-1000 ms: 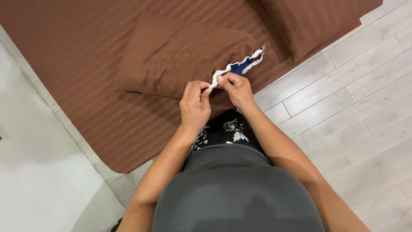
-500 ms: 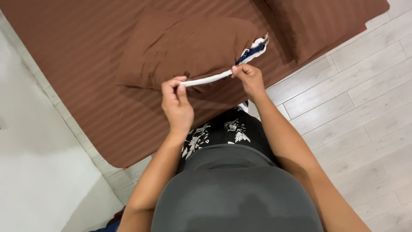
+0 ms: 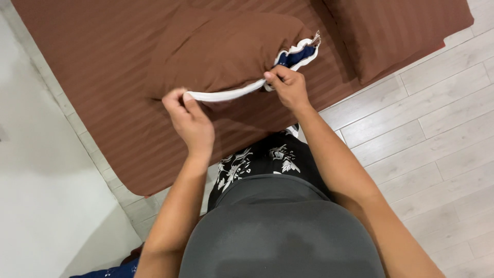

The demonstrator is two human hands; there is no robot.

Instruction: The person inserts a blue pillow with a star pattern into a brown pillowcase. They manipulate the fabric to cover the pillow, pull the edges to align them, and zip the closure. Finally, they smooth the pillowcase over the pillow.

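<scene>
Left hand and right hand pinching white hem of brown pillowcase, stretched taut, 12 o'clock on bed. Mid-closing opening; blue-white pillow corner at 1 o'clock wants tucking next.

My bed, covered in a brown striped sheet, carries a brown pillow in front of me and another pillow beside it.

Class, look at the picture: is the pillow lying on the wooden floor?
No, the pillow lies on the brown bedsheet, with both hands pinching its white edge.
</scene>
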